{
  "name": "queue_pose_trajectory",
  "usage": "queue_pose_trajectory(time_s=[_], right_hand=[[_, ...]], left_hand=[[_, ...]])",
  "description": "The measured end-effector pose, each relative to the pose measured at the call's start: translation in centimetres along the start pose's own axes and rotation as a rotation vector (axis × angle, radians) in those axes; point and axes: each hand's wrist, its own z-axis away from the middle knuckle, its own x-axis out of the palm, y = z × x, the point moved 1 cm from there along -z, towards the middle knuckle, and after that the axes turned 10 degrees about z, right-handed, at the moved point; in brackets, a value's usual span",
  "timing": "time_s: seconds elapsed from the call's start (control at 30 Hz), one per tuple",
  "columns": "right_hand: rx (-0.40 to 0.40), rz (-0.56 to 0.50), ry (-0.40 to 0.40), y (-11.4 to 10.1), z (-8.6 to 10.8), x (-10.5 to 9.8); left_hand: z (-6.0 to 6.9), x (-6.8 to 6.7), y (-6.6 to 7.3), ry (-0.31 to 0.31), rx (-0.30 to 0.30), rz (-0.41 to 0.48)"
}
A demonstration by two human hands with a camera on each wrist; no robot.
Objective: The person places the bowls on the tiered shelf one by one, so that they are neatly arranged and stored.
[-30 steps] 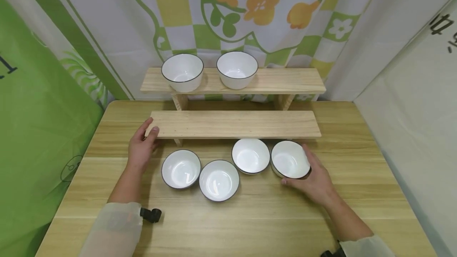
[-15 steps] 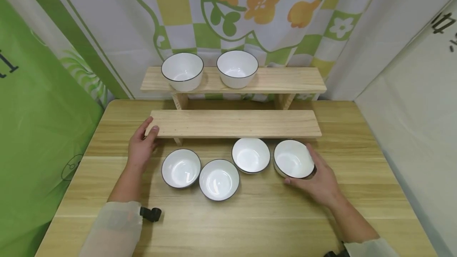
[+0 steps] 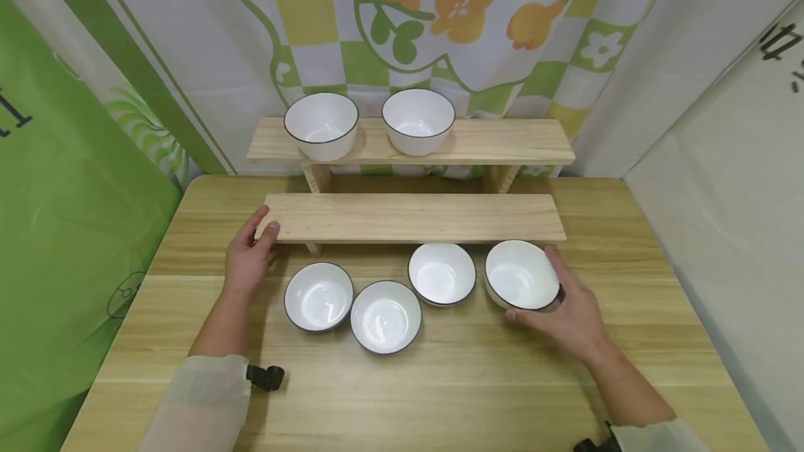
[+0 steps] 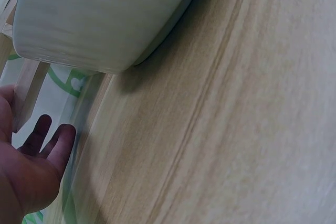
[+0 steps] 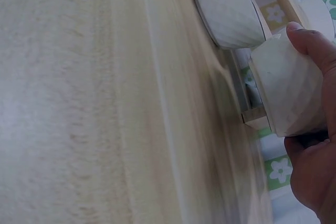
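Observation:
My right hand (image 3: 568, 312) grips the rightmost white bowl (image 3: 521, 275) by its right side, thumb at the near side; the right wrist view shows this bowl (image 5: 291, 85) raised off the table. My left hand (image 3: 248, 260) holds the left end of the lower wooden shelf board (image 3: 408, 218); in the left wrist view that hand (image 4: 31, 166) has thumb and fingers at the board's end. Left of the gripped bowl, another bowl (image 3: 442, 274) stands close to the board's front edge. Two more bowls, one (image 3: 386, 317) beside the other (image 3: 319, 296), are on the table further left.
On the upper shelf board (image 3: 509, 141) stand two white bowls, one at the left (image 3: 321, 127) and one near the middle (image 3: 417, 122). A patterned curtain (image 3: 308, 16) hangs behind the shelf. The wooden table (image 3: 389, 403) spreads out in front.
The right hand and its bowl have shifted right and slightly toward the shelf, widening the gap to the neighbouring bowl, and the bowl has risen. The left hand has stayed in place.

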Motion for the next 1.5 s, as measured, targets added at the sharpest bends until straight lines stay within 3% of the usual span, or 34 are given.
queue_pose_trajectory(time_s=[0.17, 0.37, 0.97, 1.5], right_hand=[[-0.018, -0.014, 0.029, -0.3, -0.4, -0.4], [-0.023, -0.031, 0.049, -0.5, -0.8, -0.9], [0.004, -0.100, 0.066, -2.2, -2.2, -2.7], [-0.071, -0.223, 0.128, -4.4, -4.7, -4.4]], left_hand=[[0.4, 0.3, 0.7, -0.002, -0.013, 0.000], [0.0, 0.0, -0.1, -0.005, 0.009, 0.000], [0.0, 0.1, -0.1, 0.005, 0.005, -0.016], [-0.2, -0.1, -0.2, 0.001, 0.004, -0.009]])
